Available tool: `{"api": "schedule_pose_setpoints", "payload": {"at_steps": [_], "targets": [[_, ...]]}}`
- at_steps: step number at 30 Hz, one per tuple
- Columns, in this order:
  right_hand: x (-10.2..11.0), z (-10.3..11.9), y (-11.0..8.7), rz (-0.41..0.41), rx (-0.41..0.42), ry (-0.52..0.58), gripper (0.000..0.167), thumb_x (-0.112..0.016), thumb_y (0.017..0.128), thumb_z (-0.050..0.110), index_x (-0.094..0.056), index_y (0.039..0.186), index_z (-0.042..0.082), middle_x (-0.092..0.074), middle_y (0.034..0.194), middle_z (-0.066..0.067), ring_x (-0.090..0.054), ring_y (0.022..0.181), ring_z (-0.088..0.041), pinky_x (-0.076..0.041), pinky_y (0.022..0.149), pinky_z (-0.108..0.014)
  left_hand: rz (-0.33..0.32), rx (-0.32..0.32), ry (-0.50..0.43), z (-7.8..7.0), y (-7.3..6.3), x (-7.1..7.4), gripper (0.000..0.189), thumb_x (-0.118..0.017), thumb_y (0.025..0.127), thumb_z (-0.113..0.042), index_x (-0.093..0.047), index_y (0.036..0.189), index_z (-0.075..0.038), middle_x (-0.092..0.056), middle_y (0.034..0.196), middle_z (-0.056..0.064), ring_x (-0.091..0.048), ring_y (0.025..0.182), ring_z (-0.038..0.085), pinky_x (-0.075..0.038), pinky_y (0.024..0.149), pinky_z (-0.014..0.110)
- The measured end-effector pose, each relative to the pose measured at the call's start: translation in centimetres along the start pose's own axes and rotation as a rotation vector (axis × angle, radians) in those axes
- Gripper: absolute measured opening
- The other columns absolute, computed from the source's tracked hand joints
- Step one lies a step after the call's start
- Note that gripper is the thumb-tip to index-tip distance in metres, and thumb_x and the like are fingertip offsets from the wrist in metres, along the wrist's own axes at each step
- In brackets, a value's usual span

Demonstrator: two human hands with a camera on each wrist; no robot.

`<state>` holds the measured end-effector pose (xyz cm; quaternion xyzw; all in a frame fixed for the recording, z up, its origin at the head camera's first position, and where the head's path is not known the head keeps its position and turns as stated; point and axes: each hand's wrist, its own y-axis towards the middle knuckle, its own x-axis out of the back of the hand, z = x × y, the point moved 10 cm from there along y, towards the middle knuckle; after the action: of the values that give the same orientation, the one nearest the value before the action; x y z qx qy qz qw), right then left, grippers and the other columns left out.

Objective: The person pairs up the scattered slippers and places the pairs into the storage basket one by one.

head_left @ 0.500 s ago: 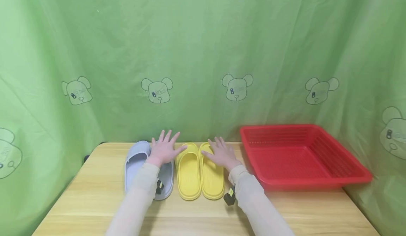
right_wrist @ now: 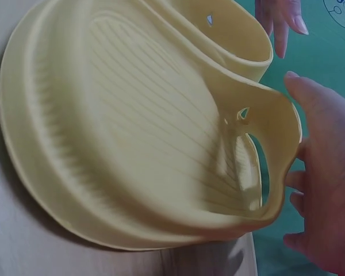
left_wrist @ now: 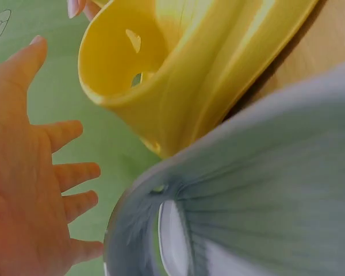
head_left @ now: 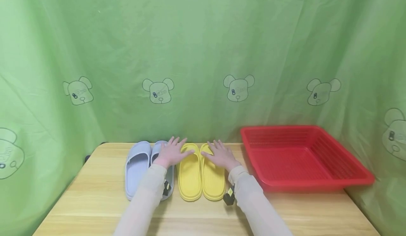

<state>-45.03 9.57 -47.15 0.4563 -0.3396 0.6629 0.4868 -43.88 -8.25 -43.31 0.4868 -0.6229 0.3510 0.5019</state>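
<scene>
From afar I see the left hand (head_left: 172, 153) and right hand (head_left: 221, 156), fingers extended and holding nothing, near the front of the yellow slippers (head_left: 190, 181), which lie side by side on the tabletop (head_left: 98, 183) beside the grey slippers (head_left: 137, 172), probably to keep each pair together.

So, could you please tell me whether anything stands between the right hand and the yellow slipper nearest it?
Nothing visible does. In the head view the right hand is at the toe end of that yellow slipper, and the right wrist view shows nothing else between them. I cannot tell whether they touch.
</scene>
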Motion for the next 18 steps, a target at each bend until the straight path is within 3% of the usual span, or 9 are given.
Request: {"api": "schedule_pose_setpoints", "payload": {"at_steps": [11,18], "targets": [[-0.4,0.2,-0.2,0.004,0.016,0.043,0.082,-0.033,0.094,0.069,-0.027,0.154,0.013,-0.022,0.161,-0.019,-0.014,0.150,-0.039,-0.014,0.117,-0.067,0.047,-0.033,-0.030,-0.9,0.9,-2.7,0.082,-0.029,0.091,-0.076,-0.035,0.152,-0.020,-0.035,0.157,0.016,-0.024,0.148,0.039,-0.014,0.116,0.069],[-0.5,0.0,-0.1,-0.003,0.018,0.076,0.084,-0.033,0.094,0.070,-0.024,0.155,0.014,-0.028,0.159,-0.016,-0.021,0.149,-0.037,-0.016,0.116,-0.067,0.056,-0.034,-0.030,-1.4,0.8,-3.0,0.079,-0.032,0.092,-0.073,-0.040,0.149,-0.019,-0.040,0.154,0.015,-0.029,0.145,0.041,-0.017,0.115,0.070]]}}
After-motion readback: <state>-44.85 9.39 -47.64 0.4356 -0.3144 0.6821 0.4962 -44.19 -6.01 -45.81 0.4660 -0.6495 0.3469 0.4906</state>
